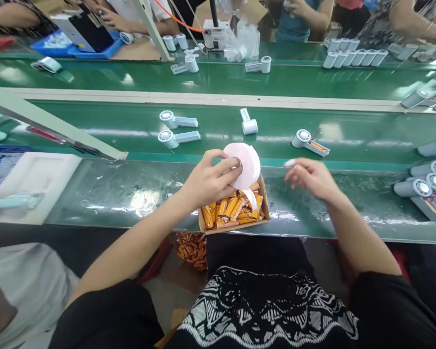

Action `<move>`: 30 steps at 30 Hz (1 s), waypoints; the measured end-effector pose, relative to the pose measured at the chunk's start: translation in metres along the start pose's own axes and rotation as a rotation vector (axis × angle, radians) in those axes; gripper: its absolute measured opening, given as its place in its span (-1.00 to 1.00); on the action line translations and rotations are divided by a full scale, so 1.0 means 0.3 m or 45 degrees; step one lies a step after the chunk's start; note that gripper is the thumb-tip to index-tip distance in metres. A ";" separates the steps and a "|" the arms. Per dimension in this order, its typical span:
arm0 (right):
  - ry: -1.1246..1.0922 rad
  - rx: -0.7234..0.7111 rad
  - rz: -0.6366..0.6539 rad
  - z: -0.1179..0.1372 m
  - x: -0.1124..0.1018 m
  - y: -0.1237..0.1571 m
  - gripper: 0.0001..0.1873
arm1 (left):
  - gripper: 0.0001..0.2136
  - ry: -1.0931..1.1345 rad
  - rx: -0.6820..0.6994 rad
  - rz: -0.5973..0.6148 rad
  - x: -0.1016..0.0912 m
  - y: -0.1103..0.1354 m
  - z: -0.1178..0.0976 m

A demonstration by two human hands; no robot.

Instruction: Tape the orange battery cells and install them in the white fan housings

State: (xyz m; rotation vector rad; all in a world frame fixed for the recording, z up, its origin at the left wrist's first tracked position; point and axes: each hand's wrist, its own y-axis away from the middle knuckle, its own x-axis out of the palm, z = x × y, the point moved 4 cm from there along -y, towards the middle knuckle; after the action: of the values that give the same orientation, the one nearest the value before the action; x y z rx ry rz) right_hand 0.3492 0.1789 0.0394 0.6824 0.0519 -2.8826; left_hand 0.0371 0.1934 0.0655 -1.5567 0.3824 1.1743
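My left hand grips a roll of white tape, fingers pressed at its core. A loose strip of tape hangs from the roll over a cardboard box. Orange-wrapped battery cells fill that box, directly beneath the roll. To the right, my right hand is held above the bench with its fingers curled. Something small and white shows at its fingertip; whether it is tape or a finger cover is unclear. Just beyond this hand lies a handheld fan body, an orange cell inside its open handle.
Several pale blue fan bodies lie on the green belt. More are grouped at the bench's right end. A slanted metal post stands at left, near a white tray. Other people work opposite and at left.
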 end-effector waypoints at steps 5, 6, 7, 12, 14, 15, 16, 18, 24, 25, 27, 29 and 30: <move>-0.547 0.036 0.793 0.172 0.311 0.103 -0.29 | -0.81 -0.052 -0.105 -0.079 -0.086 0.036 -0.120; -0.578 0.049 0.871 0.187 0.344 0.111 -0.35 | -0.81 -0.025 -0.111 -0.079 -0.090 0.040 -0.133; -0.601 0.050 0.909 0.196 0.370 0.118 -0.39 | -0.80 0.012 -0.122 -0.077 -0.092 0.047 -0.141; -0.640 -0.090 1.228 0.194 0.480 0.196 -0.48 | -0.64 0.131 -0.328 -0.214 -0.136 0.138 -0.121; -0.529 -0.235 1.440 0.197 0.512 0.230 -0.48 | -0.59 0.112 -0.439 -0.283 -0.159 0.193 -0.110; -0.435 -0.303 1.497 0.199 0.518 0.232 -0.48 | -0.58 0.101 -0.479 -0.294 -0.167 0.218 -0.110; -0.314 -0.352 1.510 0.202 0.516 0.221 -0.50 | -0.59 0.091 -0.504 -0.293 -0.172 0.240 -0.112; 0.006 -0.389 1.366 0.205 0.487 0.151 -0.52 | -0.62 0.069 -0.535 -0.279 -0.175 0.269 -0.122; 1.013 -0.462 0.728 0.177 0.410 -0.122 -0.84 | -0.63 0.053 -0.527 -0.249 -0.179 0.262 -0.162; 1.104 -0.487 0.735 0.164 0.425 -0.139 -0.86 | -0.65 0.067 -0.511 -0.216 -0.177 0.254 -0.171; 1.170 -0.502 0.725 0.140 0.446 -0.157 -0.81 | -0.70 0.102 -0.463 -0.140 -0.169 0.243 -0.194; 1.046 -0.447 0.699 0.120 0.436 -0.159 -0.84 | -0.74 0.132 -0.402 -0.065 -0.160 0.242 -0.220; 0.889 -0.399 0.661 0.113 0.417 -0.158 -0.81 | -0.73 0.140 -0.375 -0.032 -0.155 0.245 -0.232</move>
State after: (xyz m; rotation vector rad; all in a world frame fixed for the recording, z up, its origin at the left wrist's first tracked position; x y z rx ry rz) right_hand 0.2157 0.2022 0.0132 1.3529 0.3493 -1.9803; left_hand -0.0066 0.0912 0.0569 -1.8816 0.2690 1.1674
